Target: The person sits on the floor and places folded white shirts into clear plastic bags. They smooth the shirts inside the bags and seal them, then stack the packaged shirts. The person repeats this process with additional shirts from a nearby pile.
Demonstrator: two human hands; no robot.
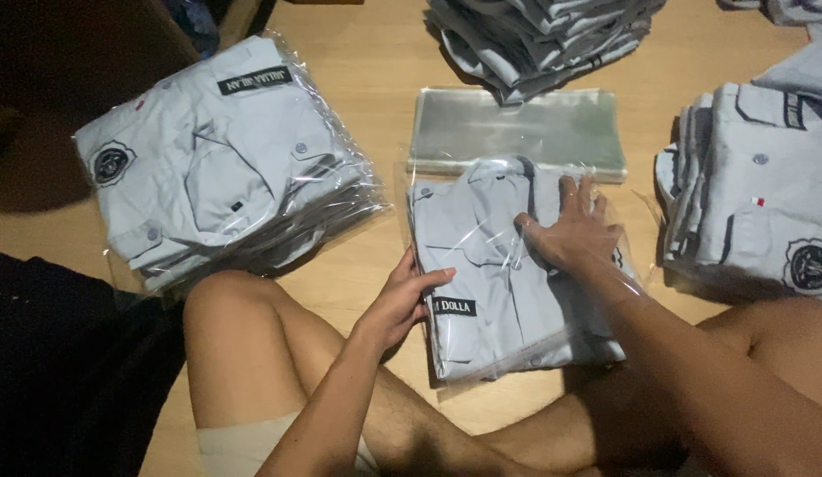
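Observation:
A folded grey shirt (503,300) lies in a clear plastic bag (446,190) on the wooden floor between my knees. My left hand (402,296) grips the bag's left edge, thumb on top. Reaching inside the bag's open end, my right hand (570,225) lies flat on the shirt with fingers spread, pressing the fabric near the collar. The plastic covers part of that hand and forearm.
A pile of bagged grey shirts (221,163) sits at the left. Empty clear bags (517,128) lie stacked beyond the shirt. Unbagged folded shirts are stacked at the right (764,199) and at the top (543,31). My bare legs (252,344) cross below.

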